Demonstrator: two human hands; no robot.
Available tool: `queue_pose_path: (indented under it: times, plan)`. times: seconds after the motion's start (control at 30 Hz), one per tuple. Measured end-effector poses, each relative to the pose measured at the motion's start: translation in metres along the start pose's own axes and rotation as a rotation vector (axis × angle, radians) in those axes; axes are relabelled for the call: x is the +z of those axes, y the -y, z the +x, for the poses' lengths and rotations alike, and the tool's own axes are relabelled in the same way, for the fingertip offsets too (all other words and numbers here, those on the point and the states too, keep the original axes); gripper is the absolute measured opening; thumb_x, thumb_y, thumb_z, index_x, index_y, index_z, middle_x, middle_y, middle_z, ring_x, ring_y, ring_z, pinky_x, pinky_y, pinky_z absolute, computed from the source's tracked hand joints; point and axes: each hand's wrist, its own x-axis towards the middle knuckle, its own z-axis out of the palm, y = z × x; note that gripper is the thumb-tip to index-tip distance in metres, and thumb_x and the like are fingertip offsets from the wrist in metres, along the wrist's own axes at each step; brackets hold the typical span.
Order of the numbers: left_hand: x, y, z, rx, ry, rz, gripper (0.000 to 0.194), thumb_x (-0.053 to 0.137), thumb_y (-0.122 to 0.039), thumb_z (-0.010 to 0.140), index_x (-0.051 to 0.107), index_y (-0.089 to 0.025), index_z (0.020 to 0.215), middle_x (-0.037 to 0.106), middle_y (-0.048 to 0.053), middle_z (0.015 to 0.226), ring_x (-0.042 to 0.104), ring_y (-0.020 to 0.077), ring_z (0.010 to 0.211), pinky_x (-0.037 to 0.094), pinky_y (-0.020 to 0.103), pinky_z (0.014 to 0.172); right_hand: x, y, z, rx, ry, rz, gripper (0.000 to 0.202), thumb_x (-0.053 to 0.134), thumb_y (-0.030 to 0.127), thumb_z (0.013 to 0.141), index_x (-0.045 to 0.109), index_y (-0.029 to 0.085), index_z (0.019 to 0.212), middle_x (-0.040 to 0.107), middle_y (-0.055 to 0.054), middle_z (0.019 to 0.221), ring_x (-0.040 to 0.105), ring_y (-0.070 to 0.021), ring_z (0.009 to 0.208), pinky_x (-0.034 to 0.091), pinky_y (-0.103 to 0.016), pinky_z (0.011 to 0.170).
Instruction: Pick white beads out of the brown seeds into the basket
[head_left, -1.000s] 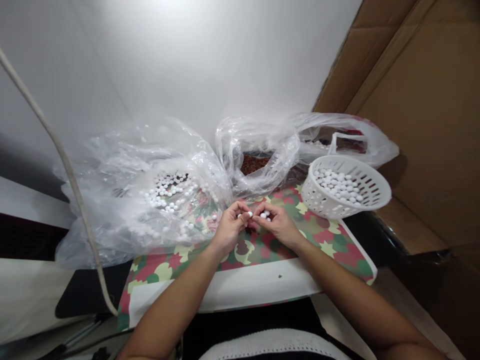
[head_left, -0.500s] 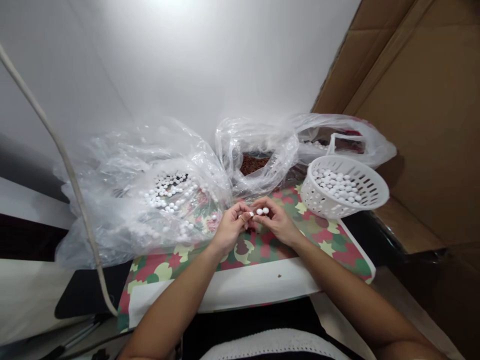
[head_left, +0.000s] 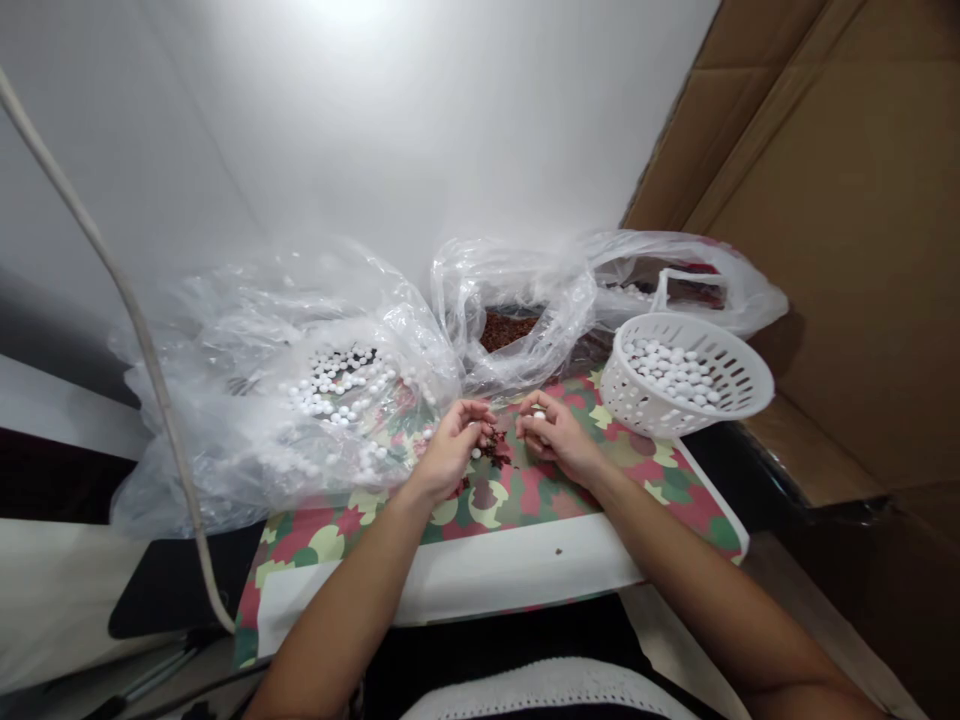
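My right hand (head_left: 556,434) is curled around white balls (head_left: 539,415), with one showing between thumb and fingers; others in the grip are hidden. Left of it, my left hand (head_left: 456,440) has loosely bent fingers, thumb apart from them, at the edge of a small heap of dark red flakes (head_left: 496,450). I see nothing held in it. A single white ball (head_left: 476,454) lies just beneath its thumb. Both hands are low over a camouflage-patterned sheet (head_left: 487,505).
A white slotted basket (head_left: 754,390) with many white balls stands at the right. Clear plastic bags (head_left: 225,400) with more balls spread over the left. Behind the hands, an open bag shows reddish-brown flakes (head_left: 506,330). A pale cable (head_left: 142,330) hangs at left; cardboard (head_left: 840,200) rises at right.
My hands have moved apart; the left no longer pinches a small white piece against the right. My right fingers have curled further over the balls. The red heap between the hands now shows.
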Motion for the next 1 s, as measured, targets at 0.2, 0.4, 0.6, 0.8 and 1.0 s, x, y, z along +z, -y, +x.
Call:
queue_pose_path:
  times: [0.2, 0.4, 0.6, 0.8, 1.0]
  plan:
    - [-0.009, 0.002, 0.002, 0.014, -0.029, 0.054, 0.050, 0.078, -0.047, 0.070, 0.049, -0.013, 0.093, 0.059, 0.012, 0.086, 0.060, 0.0211, 0.073, 0.045, 0.020, 0.058, 0.001, -0.009, 0.002, -0.277, -0.103, -0.748, 0.011, 0.052, 0.018, 0.076, 0.059, 0.013, 0.083, 0.053, -0.001, 0.075, 0.044, -0.0044, 0.067, 0.032, -0.016, 0.063]
    - [-0.008, 0.001, 0.003, 0.036, -0.094, 0.063, 0.054, 0.082, -0.048, 0.065, 0.061, -0.009, 0.097, 0.059, 0.012, 0.078, 0.057, 0.0166, 0.065, 0.042, 0.017, 0.053, 0.005, -0.013, 0.005, -0.332, -0.068, -0.871, 0.017, 0.059, 0.023, 0.080, 0.067, 0.019, 0.094, 0.053, -0.004, 0.084, 0.047, -0.0068, 0.077, 0.035, -0.018, 0.071]
    - [-0.006, 0.000, 0.002, 0.006, -0.074, 0.055, 0.060, 0.083, -0.048, 0.064, 0.061, -0.010, 0.104, 0.060, 0.014, 0.090, 0.060, 0.0209, 0.081, 0.047, 0.019, 0.064, 0.002, -0.024, 0.012, -0.377, -0.090, -0.960, 0.018, 0.053, 0.022, 0.084, 0.066, 0.016, 0.095, 0.053, -0.006, 0.088, 0.049, -0.0091, 0.082, 0.037, -0.020, 0.075]
    - [-0.008, 0.004, 0.003, 0.025, -0.060, 0.073, 0.055, 0.082, -0.047, 0.066, 0.061, -0.010, 0.102, 0.060, 0.014, 0.093, 0.059, 0.0196, 0.082, 0.047, 0.018, 0.067, -0.006, -0.014, 0.008, -0.319, -0.005, -0.976, 0.029, 0.054, 0.021, 0.083, 0.065, 0.023, 0.110, 0.054, -0.005, 0.088, 0.049, -0.0092, 0.081, 0.037, -0.020, 0.074]
    - [-0.007, 0.005, 0.003, 0.025, -0.064, 0.047, 0.054, 0.081, -0.046, 0.067, 0.061, -0.009, 0.102, 0.060, 0.015, 0.093, 0.060, 0.0213, 0.083, 0.049, 0.021, 0.070, -0.011, -0.011, 0.005, -0.316, -0.082, -0.900, 0.028, 0.051, 0.024, 0.086, 0.064, 0.019, 0.110, 0.057, -0.006, 0.095, 0.051, -0.0092, 0.083, 0.038, -0.022, 0.076]
